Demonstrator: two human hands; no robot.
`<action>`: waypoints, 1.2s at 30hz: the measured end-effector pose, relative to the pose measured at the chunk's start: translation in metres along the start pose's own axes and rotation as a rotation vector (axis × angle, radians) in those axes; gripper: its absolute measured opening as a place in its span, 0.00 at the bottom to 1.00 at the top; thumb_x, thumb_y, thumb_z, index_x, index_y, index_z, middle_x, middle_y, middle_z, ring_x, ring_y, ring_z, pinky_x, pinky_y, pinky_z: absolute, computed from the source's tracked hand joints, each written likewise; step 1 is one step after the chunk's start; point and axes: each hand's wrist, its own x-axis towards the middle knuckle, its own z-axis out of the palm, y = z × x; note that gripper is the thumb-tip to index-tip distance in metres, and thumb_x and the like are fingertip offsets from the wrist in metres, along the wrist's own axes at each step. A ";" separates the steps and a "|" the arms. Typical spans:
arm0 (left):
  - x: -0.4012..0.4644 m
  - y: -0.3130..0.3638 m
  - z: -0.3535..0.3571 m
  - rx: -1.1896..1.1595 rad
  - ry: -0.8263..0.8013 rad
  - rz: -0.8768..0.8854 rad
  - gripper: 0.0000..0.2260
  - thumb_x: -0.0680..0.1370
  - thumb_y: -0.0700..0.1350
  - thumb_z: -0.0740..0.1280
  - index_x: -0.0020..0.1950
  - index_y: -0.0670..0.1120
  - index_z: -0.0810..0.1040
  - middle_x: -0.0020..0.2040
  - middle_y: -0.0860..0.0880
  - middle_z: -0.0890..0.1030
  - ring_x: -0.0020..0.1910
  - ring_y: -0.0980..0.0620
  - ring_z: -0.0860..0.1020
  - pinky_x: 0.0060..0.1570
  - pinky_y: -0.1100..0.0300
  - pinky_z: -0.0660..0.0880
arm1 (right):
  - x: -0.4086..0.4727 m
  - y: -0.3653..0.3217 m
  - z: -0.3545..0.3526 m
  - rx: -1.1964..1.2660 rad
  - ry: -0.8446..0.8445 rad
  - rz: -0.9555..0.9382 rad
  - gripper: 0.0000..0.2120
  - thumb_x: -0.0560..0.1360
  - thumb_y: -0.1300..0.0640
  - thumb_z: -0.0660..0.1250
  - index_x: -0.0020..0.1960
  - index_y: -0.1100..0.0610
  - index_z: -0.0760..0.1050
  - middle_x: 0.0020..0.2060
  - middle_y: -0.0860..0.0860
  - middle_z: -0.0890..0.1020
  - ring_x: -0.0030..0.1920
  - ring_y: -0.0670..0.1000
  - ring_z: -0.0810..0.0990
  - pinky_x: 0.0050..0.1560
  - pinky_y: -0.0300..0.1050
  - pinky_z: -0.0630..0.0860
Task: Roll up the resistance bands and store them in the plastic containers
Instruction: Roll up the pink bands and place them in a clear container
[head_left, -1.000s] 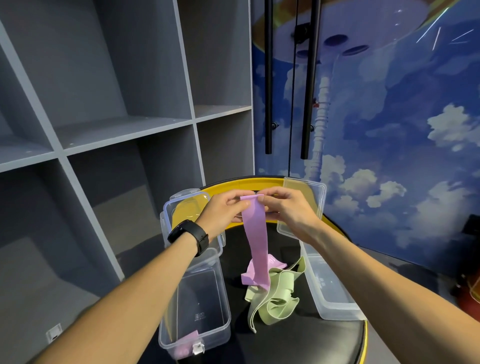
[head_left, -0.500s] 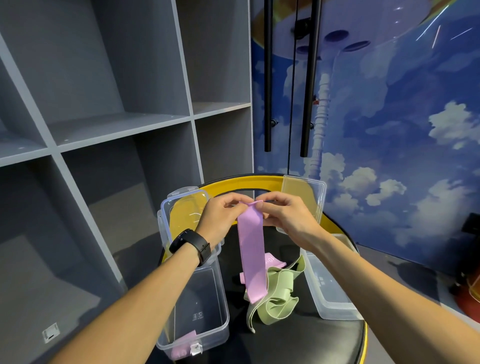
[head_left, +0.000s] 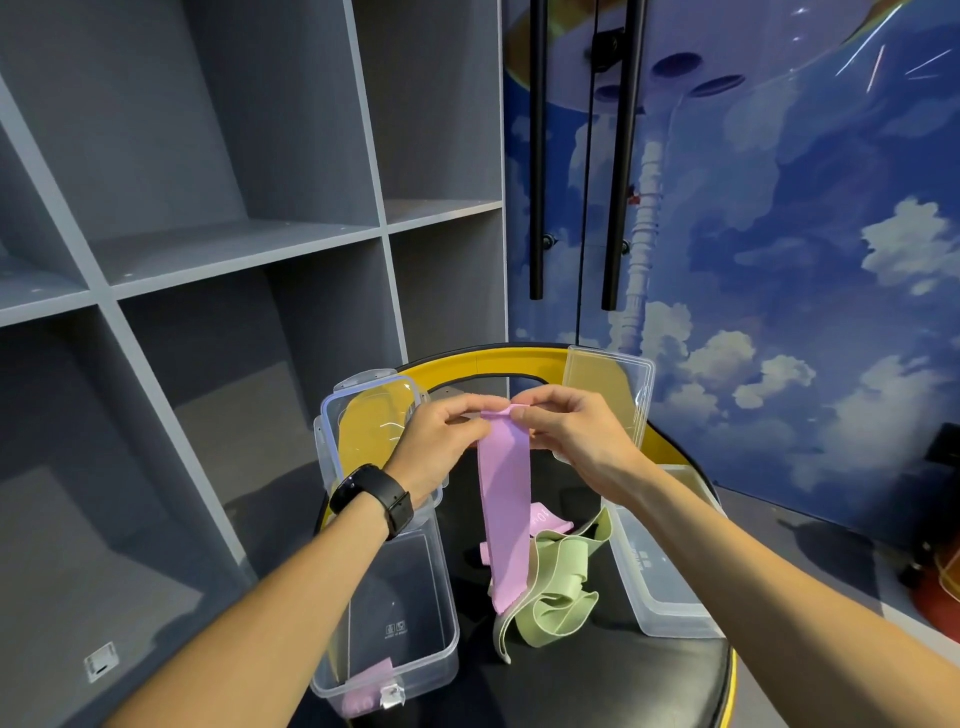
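Observation:
A pink resistance band (head_left: 505, 499) hangs from both hands above the black seat. My left hand (head_left: 444, 441) and my right hand (head_left: 566, 434) pinch its top edge, which is folded over into a small roll. The band's lower end dangles over a crumpled green band (head_left: 553, 587) lying on the seat. Another pink band (head_left: 545, 519) lies behind it. One clear plastic container (head_left: 395, 613) stands open at the left with a pink piece (head_left: 366, 688) at its near end. A second clear container (head_left: 660, 582) sits at the right under my right forearm.
A clear lid (head_left: 371, 421) leans behind the left container and another lid (head_left: 610, 389) leans at the back right. The black seat (head_left: 597, 680) has a yellow rim (head_left: 488, 361). Grey open shelves (head_left: 234, 249) stand at the left, a painted wall (head_left: 805, 260) at the right.
The pink band's lower end has risen off the pile and the hanging length is shorter. Both hands stay together at the top edge, turning it over.

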 end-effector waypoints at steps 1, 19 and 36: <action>-0.002 0.000 0.000 -0.038 -0.010 -0.010 0.13 0.78 0.35 0.64 0.54 0.51 0.82 0.55 0.49 0.82 0.54 0.52 0.80 0.51 0.62 0.79 | -0.001 0.000 0.000 0.004 0.002 -0.007 0.04 0.76 0.61 0.70 0.50 0.60 0.81 0.44 0.54 0.85 0.44 0.51 0.85 0.45 0.42 0.81; -0.021 -0.077 0.021 -0.201 0.082 -0.161 0.06 0.76 0.42 0.70 0.51 0.52 0.83 0.49 0.48 0.85 0.50 0.51 0.83 0.46 0.59 0.79 | -0.011 0.075 0.005 -0.017 0.005 0.048 0.03 0.75 0.65 0.71 0.46 0.58 0.82 0.39 0.56 0.84 0.41 0.53 0.81 0.50 0.56 0.79; -0.021 -0.106 0.028 -0.131 -0.017 -0.136 0.09 0.77 0.41 0.69 0.53 0.53 0.80 0.49 0.49 0.85 0.47 0.56 0.82 0.41 0.65 0.76 | -0.013 0.103 0.004 -0.010 0.085 0.107 0.03 0.74 0.63 0.71 0.46 0.57 0.83 0.41 0.57 0.85 0.42 0.52 0.83 0.46 0.47 0.80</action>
